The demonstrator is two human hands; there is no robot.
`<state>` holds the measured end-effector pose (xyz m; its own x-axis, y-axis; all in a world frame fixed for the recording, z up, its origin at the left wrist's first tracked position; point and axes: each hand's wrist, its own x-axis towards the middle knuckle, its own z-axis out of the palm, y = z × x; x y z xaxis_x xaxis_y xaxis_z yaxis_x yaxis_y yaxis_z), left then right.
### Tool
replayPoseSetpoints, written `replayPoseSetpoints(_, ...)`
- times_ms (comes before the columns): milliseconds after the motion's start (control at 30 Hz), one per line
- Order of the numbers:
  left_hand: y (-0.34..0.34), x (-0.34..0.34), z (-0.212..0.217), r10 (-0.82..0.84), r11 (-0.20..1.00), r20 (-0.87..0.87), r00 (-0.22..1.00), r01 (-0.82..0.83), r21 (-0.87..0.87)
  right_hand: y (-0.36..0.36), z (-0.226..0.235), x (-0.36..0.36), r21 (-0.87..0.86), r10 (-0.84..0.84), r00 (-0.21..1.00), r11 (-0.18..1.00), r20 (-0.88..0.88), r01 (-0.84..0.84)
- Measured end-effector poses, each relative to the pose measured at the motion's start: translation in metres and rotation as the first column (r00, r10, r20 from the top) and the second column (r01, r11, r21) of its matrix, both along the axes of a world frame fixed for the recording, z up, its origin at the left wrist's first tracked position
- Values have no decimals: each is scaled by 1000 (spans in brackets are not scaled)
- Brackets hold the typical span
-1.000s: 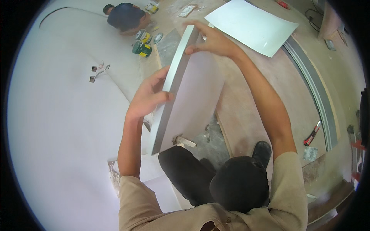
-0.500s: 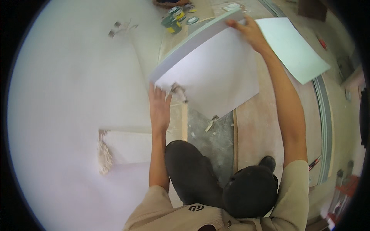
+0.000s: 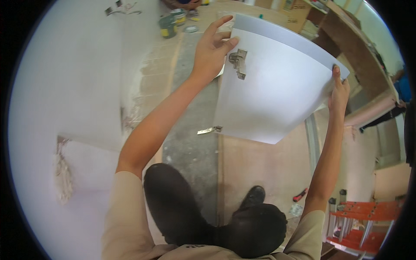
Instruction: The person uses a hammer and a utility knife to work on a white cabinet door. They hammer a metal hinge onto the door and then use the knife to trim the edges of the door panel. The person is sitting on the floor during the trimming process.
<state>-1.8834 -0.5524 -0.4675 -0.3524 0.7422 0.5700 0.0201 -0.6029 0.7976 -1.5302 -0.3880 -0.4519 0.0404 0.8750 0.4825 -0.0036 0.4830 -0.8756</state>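
Observation:
A white cabinet door [image 3: 268,86] with a grey edge is held up in front of me, tilted. My left hand [image 3: 212,51] is closed on its upper left corner, thumb over the edge and index finger sticking out past it. At the far right corner my right hand [image 3: 339,93] grips the door, its thumb on the white face and its other fingers hidden behind. Two metal hinges are fixed along the door's left side: an upper hinge [image 3: 238,64] beside my left hand, and a lower hinge [image 3: 211,130] that juts out beyond the edge.
Paint cans [image 3: 168,27] stand at the far left. A white wall [image 3: 78,86] with broken openings runs along my left. An orange folding ladder [image 3: 368,210] is at lower right, a red utility knife [image 3: 300,195] on the floor. A brown wooden cabinet [image 3: 357,47] stands behind the door.
The door has swung right and turned, so both hinges show plainly on its face. My left hand has risen to its upper corner; my right hand has moved right and lower. My view has turned right.

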Motion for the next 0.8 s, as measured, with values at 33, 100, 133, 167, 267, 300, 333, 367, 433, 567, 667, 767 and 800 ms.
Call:
replayPoseSetpoints(33,10,11,4,-54,998,7,999,54,12,-4,7,18,9,-33,999,999,3,33)
replayPoseSetpoints(100,33,33,4,-102,995,-51,993,102,3,-13,19,55,24,-102,995,995,14,102)
replayPoseSetpoints(133,42,46,4,-142,990,-45,989,143,6,-21,25,72,13,-133,991,991,28,133)
replayPoseSetpoints(167,51,58,3,-181,983,-39,983,181,8,-28,31,88,21,-171,984,985,39,171)
replayPoseSetpoints(267,63,101,1,-318,946,44,947,313,87,-42,34,140,39,-263,963,964,55,261)
replayPoseSetpoints(300,64,114,-2,-328,944,82,941,323,65,-47,31,156,62,-272,961,961,49,269)
replayPoseSetpoints(333,63,127,-5,-335,942,118,935,332,42,-51,28,171,85,-279,959,958,43,274)
replayPoseSetpoints(367,63,139,-8,-339,940,153,928,340,19,-56,24,184,107,-282,959,955,36,277)
replayPoseSetpoints(433,68,161,-21,-380,922,198,903,388,3,-67,15,209,95,-306,952,948,20,303)
replayPoseSetpoints(567,54,193,-39,-460,873,225,859,483,-62,-84,-16,248,53,-326,944,943,-48,329)
replayPoseSetpoints(667,44,205,-48,-537,818,269,799,572,-65,-96,-32,269,59,-307,949,949,-70,311)
replayPoseSetpoints(767,39,210,-58,-622,757,328,711,653,19,-103,-52,289,54,-281,958,957,-59,284)
replayPoseSetpoints(800,38,210,-63,-622,756,314,717,654,4,-104,-56,293,50,-294,954,954,-57,296)
